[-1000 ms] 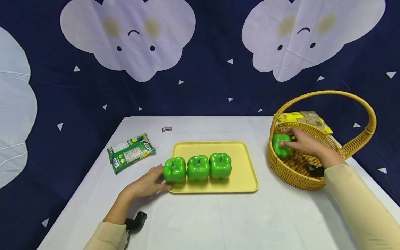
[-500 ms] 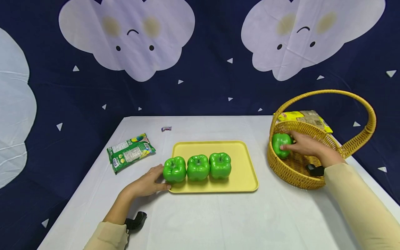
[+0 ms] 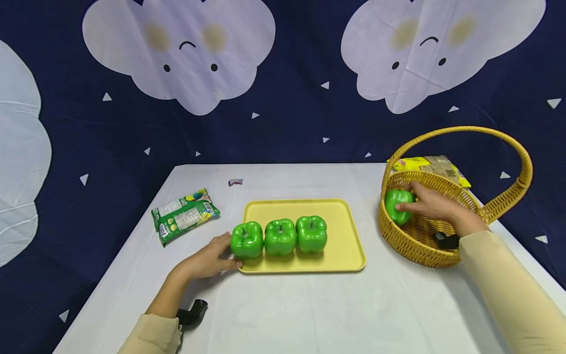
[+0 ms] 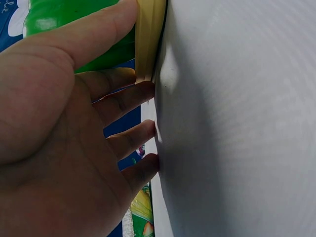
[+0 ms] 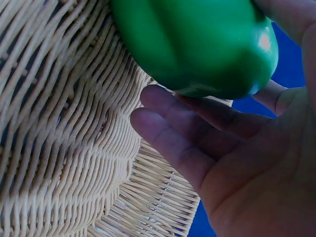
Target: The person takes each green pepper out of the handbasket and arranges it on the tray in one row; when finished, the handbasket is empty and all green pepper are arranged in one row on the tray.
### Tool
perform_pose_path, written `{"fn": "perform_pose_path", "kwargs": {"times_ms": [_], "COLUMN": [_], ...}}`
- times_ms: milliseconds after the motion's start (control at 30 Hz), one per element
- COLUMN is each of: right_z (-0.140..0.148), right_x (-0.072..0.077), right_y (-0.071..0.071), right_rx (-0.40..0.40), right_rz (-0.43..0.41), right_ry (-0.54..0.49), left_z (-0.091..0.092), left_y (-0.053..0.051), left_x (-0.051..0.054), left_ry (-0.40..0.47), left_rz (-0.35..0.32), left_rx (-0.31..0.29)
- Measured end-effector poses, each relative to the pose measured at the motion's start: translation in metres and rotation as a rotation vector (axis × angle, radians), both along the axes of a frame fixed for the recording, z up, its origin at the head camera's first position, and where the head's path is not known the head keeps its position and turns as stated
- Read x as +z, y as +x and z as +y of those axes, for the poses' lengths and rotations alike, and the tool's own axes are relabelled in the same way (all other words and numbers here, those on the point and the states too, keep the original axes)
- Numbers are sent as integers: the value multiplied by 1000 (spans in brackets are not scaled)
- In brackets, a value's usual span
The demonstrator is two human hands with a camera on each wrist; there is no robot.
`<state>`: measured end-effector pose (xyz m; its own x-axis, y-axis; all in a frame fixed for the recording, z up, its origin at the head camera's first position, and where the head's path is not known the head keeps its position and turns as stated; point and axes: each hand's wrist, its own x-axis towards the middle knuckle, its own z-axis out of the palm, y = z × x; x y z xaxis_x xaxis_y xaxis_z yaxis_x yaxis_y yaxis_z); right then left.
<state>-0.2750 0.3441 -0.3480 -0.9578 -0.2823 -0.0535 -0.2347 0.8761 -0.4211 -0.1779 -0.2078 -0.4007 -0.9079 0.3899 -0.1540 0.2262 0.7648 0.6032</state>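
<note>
My left hand (image 3: pixel 208 258) lies against the left edge of a yellow tray (image 3: pixel 345 246). In the left wrist view its thumb touches the tray rim (image 4: pixel 149 39), while the spread fingers reach down to the tabletop. Three green bell peppers stand in a row on the tray: a left one (image 3: pixel 247 241), a middle one (image 3: pixel 280 238) and a right one (image 3: pixel 311 235). Inside the wicker basket (image 3: pixel 404 250), my right hand (image 3: pixel 431 202) grips another bell pepper (image 3: pixel 397 206) near the left wall. The right wrist view shows thumb and fingers around this pepper (image 5: pixel 197 44).
A tall handle (image 3: pixel 526 172) arches over the basket. Behind the basket lies a yellow and brown packet (image 3: pixel 438 168). A green snack bag (image 3: pixel 184 216) sits left of the tray, and a small wrapped candy (image 3: pixel 236 182) lies farther back. A dark cloud-printed cloth (image 3: pixel 300 88) hangs behind the table.
The bell pepper in my right hand has shifted very slightly within the basket. My left hand and the tray with its peppers have stayed put.
</note>
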Motion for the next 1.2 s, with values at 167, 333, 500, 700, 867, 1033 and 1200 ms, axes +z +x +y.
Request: {"fn": "perform_pose_path", "kwargs": {"times_ms": [167,333,500,700,867,1033,1200], "right_z": [-1,-2,-3,-3,-3,-4,-8], "right_x": [2,3,4,8,12,18,25], "right_y": [1,2,3,3,7,14,21], "right_rx": [-11,-15,-12,2,11,-7,-28], "right_rz": [0,25,40,57,101,137,174], "right_ry": [-25,-44,-65,-65,-39,-3,0], "left_z": [0,1,1,0,1,0,0], "left_y": [0,0,1,1,1,0,-1], "left_x": [0,1,2,1,2,1,-1], "left_ry": [1,-6,-4,-5,-7,-4,-5], "left_rz": [-4,-12,-7,2,6,8,-8], "left_rx": [3,6,-1,1,1,0,9]}}
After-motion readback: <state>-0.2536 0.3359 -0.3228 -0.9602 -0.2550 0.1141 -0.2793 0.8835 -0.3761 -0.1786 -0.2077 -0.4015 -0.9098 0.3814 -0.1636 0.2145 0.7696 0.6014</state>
